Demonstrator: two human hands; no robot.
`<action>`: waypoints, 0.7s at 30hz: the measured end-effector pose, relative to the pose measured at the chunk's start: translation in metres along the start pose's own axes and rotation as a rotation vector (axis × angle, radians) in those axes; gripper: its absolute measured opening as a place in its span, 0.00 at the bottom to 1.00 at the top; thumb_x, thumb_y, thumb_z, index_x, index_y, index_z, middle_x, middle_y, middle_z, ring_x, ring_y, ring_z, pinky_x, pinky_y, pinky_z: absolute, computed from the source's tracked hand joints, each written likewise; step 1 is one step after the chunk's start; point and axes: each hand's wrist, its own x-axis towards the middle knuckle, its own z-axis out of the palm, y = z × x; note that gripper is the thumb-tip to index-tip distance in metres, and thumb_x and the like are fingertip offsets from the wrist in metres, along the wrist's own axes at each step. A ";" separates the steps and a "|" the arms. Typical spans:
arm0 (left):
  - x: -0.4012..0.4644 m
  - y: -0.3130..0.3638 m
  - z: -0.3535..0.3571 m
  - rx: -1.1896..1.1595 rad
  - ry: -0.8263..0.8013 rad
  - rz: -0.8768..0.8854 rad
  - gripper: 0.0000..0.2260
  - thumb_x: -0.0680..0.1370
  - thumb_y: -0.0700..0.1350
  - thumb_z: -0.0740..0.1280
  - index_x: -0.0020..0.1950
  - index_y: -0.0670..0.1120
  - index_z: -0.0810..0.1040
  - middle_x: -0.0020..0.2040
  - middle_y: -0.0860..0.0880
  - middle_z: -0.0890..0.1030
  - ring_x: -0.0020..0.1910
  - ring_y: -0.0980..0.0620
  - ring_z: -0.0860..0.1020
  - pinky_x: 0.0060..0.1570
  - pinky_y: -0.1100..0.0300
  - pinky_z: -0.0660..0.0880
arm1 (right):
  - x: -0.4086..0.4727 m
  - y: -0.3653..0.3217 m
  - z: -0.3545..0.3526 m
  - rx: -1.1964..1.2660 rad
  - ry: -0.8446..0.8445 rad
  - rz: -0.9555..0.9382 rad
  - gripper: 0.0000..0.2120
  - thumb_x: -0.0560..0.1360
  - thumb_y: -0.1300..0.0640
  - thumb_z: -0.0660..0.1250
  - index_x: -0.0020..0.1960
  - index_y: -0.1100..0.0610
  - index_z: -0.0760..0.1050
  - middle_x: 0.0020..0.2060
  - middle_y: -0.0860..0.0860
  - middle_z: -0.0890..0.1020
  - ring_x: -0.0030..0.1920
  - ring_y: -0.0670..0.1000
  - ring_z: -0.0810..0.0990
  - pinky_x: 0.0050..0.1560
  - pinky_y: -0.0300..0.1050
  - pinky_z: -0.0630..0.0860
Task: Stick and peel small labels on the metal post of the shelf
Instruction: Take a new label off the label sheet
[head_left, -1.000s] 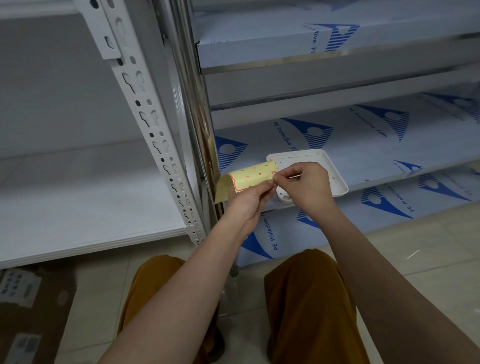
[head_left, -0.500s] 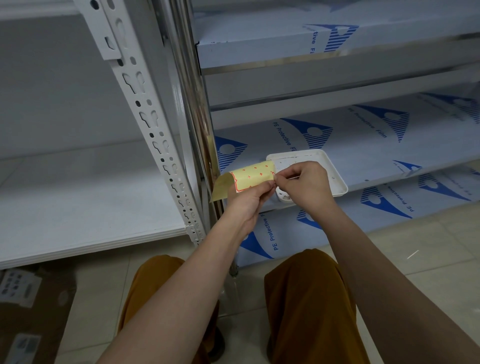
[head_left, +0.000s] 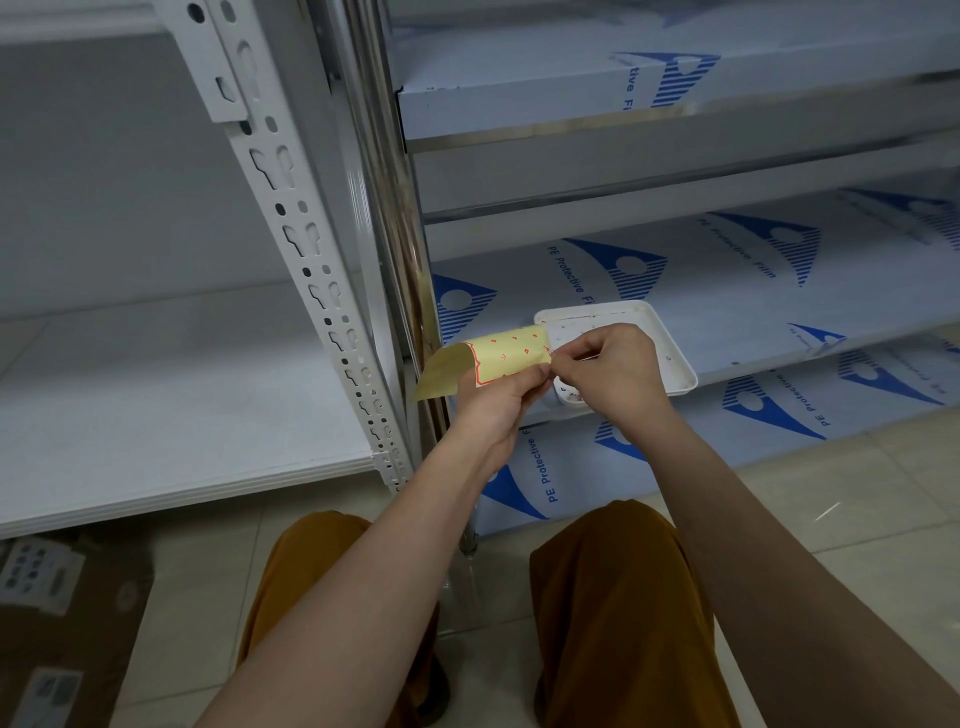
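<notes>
Item: label sheet (head_left: 506, 354), yellow backing with small red-edged marks, curled back at its far left end. Held by the left hand (head_left: 493, 410), grip closed on the sheet's lower right edge, thumb on top.

Item: right hand (head_left: 610, 371), fingertips pinched tight at the sheet's right-hand corner, just beside the left grip; whether a label is already between them is too small to tell.

Item: metal post (head_left: 395, 218), shiny, running upright. It stands to the left of both grips and slightly beyond them, near the sheet's curled end. The sheet's long axis runs left to right, pointing toward the post. The left hand is nearer the post; the right would likely have to cross over the sheet to reach it.

Item: white tray (head_left: 670, 338), on the film-covered shelf (head_left: 727, 291) directly behind the right grip.

Status, judged: peeling a label off the sheet, sticking not yet begun.
</notes>
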 end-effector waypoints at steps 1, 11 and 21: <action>0.000 0.000 0.000 -0.001 0.001 0.000 0.13 0.73 0.28 0.67 0.49 0.45 0.76 0.49 0.45 0.81 0.51 0.48 0.80 0.49 0.60 0.79 | 0.000 0.000 0.000 0.000 0.000 0.003 0.02 0.71 0.61 0.72 0.42 0.59 0.83 0.36 0.49 0.82 0.36 0.42 0.78 0.37 0.33 0.72; 0.004 0.000 -0.004 0.003 -0.017 -0.022 0.15 0.73 0.29 0.68 0.56 0.42 0.75 0.55 0.41 0.81 0.54 0.46 0.80 0.49 0.60 0.79 | 0.002 -0.001 -0.001 0.019 -0.013 0.025 0.03 0.71 0.59 0.71 0.43 0.58 0.83 0.38 0.50 0.84 0.40 0.47 0.82 0.45 0.41 0.79; 0.002 0.000 -0.002 0.020 -0.029 -0.024 0.15 0.73 0.28 0.67 0.56 0.43 0.75 0.56 0.41 0.80 0.56 0.44 0.79 0.50 0.58 0.79 | 0.002 -0.003 -0.003 -0.036 -0.020 0.002 0.04 0.70 0.61 0.72 0.37 0.56 0.80 0.32 0.49 0.80 0.33 0.44 0.78 0.35 0.34 0.72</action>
